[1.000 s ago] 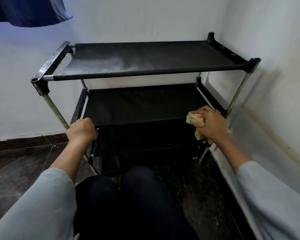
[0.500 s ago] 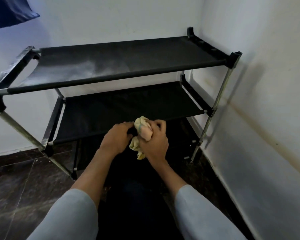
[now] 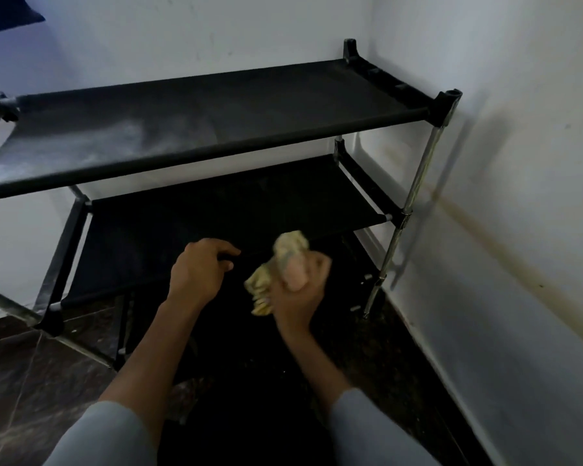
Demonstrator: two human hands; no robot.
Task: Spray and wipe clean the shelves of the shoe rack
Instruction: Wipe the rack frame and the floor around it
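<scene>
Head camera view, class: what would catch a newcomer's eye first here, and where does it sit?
The pale yellow cloth stands out most, bunched in the right hand just in front of the middle shelf of the black shoe rack. The left hand hovers beside it at that shelf's front edge. Above, the top shelf shows a pale dusty patch toward its left end.

Rack shelves matt blk fabric, dusty; posts shiny metal; rag crumpled cloth.
</scene>
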